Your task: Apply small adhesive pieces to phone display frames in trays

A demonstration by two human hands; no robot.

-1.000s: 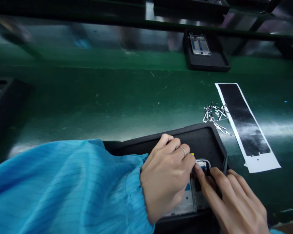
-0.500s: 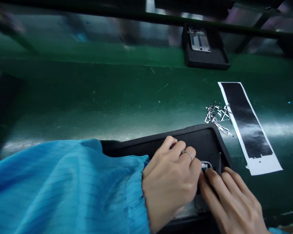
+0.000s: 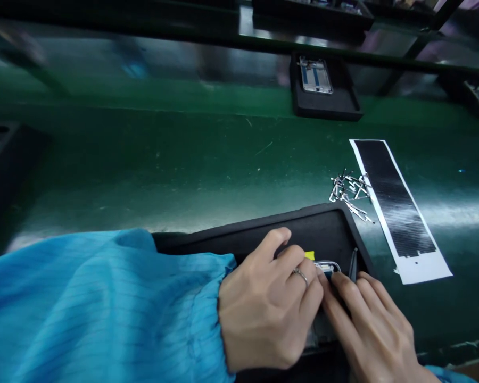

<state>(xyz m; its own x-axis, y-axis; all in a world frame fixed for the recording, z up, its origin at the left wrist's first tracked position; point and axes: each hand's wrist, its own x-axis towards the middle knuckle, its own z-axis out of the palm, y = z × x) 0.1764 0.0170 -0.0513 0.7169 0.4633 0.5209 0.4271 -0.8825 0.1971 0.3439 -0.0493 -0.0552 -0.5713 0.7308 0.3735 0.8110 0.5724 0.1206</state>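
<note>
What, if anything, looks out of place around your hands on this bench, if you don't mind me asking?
The small silver metal strips look odd: they lie in a loose, jumbled heap directly on the green workbench surface, beside the white-backed black sheet, not in a black tray like the phone frame.

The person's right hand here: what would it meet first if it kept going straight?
The right hand points up and left, so it would probably meet the silver-rimmed corner of a phone frame first; its fingertips seem to touch it, though depth is hard to judge.
</note>
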